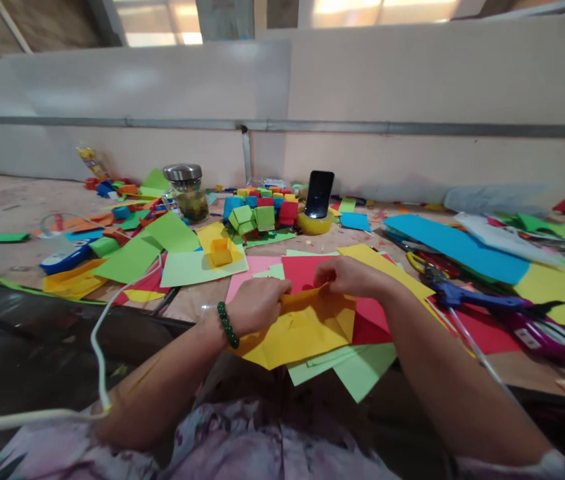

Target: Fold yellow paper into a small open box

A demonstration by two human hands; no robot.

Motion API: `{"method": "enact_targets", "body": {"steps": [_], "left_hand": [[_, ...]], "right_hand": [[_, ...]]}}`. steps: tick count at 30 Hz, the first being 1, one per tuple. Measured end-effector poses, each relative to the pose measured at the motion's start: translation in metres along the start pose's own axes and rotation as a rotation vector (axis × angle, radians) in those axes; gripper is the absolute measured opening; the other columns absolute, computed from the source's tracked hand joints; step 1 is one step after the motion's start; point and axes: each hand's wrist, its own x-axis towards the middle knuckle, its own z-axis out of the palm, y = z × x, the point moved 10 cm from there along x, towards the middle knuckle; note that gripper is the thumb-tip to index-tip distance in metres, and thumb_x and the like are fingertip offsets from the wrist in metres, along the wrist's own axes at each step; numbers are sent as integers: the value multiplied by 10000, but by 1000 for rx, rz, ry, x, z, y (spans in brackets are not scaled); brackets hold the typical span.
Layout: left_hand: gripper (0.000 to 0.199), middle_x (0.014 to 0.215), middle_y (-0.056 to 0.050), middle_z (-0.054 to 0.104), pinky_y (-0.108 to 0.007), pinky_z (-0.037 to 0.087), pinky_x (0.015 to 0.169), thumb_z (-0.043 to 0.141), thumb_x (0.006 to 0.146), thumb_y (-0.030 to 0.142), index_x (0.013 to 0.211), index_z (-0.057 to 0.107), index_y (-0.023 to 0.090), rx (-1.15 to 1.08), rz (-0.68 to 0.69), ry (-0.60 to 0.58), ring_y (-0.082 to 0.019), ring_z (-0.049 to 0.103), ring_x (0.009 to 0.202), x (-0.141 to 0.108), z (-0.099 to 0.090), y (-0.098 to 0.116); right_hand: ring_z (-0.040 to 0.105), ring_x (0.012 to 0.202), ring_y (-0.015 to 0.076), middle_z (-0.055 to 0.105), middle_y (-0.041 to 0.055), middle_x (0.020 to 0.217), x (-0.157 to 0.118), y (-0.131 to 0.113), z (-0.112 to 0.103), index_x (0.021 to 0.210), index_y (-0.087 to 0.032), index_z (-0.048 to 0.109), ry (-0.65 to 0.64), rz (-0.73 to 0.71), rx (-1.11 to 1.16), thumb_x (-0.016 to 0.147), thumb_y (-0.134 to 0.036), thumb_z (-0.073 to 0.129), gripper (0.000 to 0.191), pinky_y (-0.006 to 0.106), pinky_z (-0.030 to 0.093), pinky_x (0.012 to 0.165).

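A creased sheet of yellow-orange paper (307,328) lies at the table's front edge, its far side lifted and folded. My left hand (261,303), with a green bead bracelet (228,325) at the wrist, is closed on the paper's far left part. At the far right part, my right hand (349,275) pinches the same paper. Beneath it spread red paper (372,321) and light green sheets (359,373). Just beyond the left hand, a small folded yellow paper box (221,252) sits on a pale green sheet (182,268).
A pile of coloured paper cubes (262,212), a glass jar (189,193) and a phone (319,193) propped on a yellow tape roll (315,223) stand farther back. On the right lie blue sheets (452,243) and a blue-handled tool (477,297). A white cable (99,347) crosses the left.
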Motion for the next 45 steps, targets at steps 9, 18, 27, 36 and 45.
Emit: {"method": "enact_targets", "body": {"steps": [9, 18, 27, 36, 45], "left_hand": [[160, 841, -50, 698, -283, 411, 622, 523, 813, 235, 832, 681, 221, 67, -14, -52, -223, 654, 796, -4, -7, 0], [194, 826, -39, 706, -277, 406, 610, 495, 806, 183, 841, 681, 225, 93, -18, -28, -205, 649, 756, -4, -3, 4], [199, 841, -62, 668, -309, 437, 588, 484, 831, 136, 820, 674, 193, 170, -35, 37, -220, 635, 716, -12, -1, 14], [240, 928, -56, 624, -318, 486, 666, 478, 851, 82, 967, 647, 208, 213, -58, 175, -240, 590, 912, -30, -4, 25], [241, 886, -62, 627, -292, 472, 685, 447, 864, 195, 870, 688, 203, 45, -56, 100, -201, 615, 818, -18, -8, 8]], "right_hand": [[607, 699, 154, 692, 6, 777, -2, 3, 13, 856, -163, 710, -82, -41, 118, 653, -136, 563, 252, 219, 441, 599], [650, 828, 178, 729, 20, 853, -7, -26, 15, 791, -184, 714, -101, -186, 284, 639, -101, 540, 246, 250, 496, 751], [644, 808, 201, 718, 37, 916, -28, -5, 5, 860, -205, 675, 69, -15, 34, 644, -127, 593, 244, 264, 479, 673], [646, 778, 182, 708, 13, 784, -40, 2, -15, 754, -186, 660, 258, -88, 280, 596, -100, 473, 259, 265, 488, 709], [653, 781, 193, 723, 15, 795, -33, -10, -9, 749, -198, 677, 307, -117, 308, 605, -72, 469, 283, 278, 507, 704]]}}
